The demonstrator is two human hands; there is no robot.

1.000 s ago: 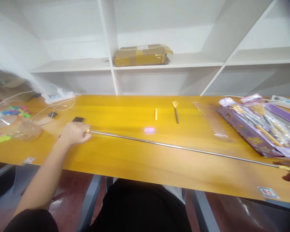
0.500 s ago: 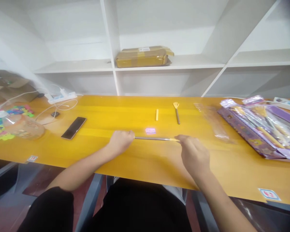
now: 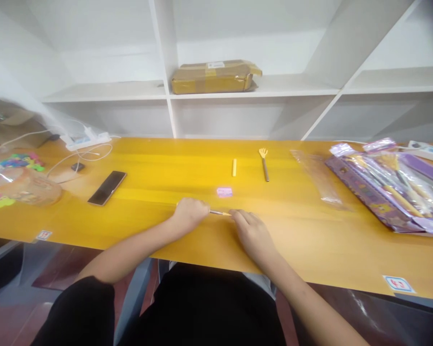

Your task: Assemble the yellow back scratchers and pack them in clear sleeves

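My left hand (image 3: 192, 214) is closed in a fist around a thin metal rod (image 3: 216, 212) with a yellowish end. At that yellowish end, my right hand (image 3: 250, 233) pinches it with thumb and fingers. Only a short stretch of the rod shows between my hands; the rest is hidden in them. Beyond my hands, a small pink-purple block (image 3: 224, 192) lies on the table. Farther back are a short pale-yellow stick (image 3: 234, 167) and a small back scratcher (image 3: 264, 165) with a yellow hand-shaped head and brown handle.
A phone (image 3: 107, 188) lies at left, near a plastic jar (image 3: 32, 186) and a white power strip (image 3: 86, 141). At right are a clear plastic sleeve (image 3: 317, 178) and a purple box (image 3: 375, 197) with bagged back scratchers. A cardboard box (image 3: 214, 79) sits on the shelf.
My right hand has moved left, close to my left hand, which shifted slightly right. Much less of the metal rod shows between them. The view has tilted slightly.
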